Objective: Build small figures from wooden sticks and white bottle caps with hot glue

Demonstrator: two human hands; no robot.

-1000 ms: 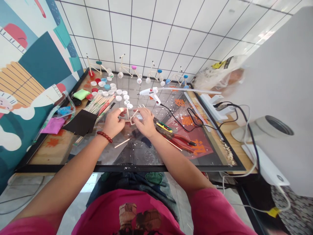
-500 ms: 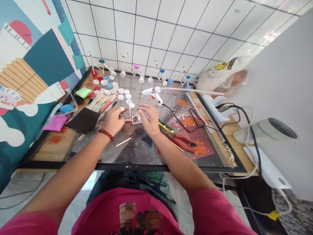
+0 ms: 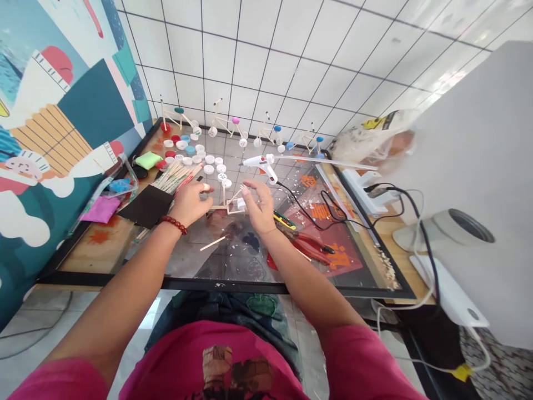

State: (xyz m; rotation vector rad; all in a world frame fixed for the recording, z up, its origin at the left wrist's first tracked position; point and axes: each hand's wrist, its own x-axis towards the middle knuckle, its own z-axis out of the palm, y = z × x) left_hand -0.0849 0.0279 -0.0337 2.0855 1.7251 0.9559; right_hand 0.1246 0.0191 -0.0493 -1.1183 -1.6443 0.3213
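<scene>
My left hand pinches the left end of a small wooden stick frame with a white bottle cap on it, held just above the glass table top. To the frame's right, my right hand has its fingers spread apart and holds nothing. A red bead bracelet is on my left wrist.
A white glue gun with a black cord lies just beyond my hands. Loose bottle caps, a bundle of sticks, black paper sit left; red pliers right. Several finished stick bicycles line the tiled wall.
The right hand has let go of the frame and opened, moving slightly right. The left hand keeps its hold. The camera has tilted up a little.
</scene>
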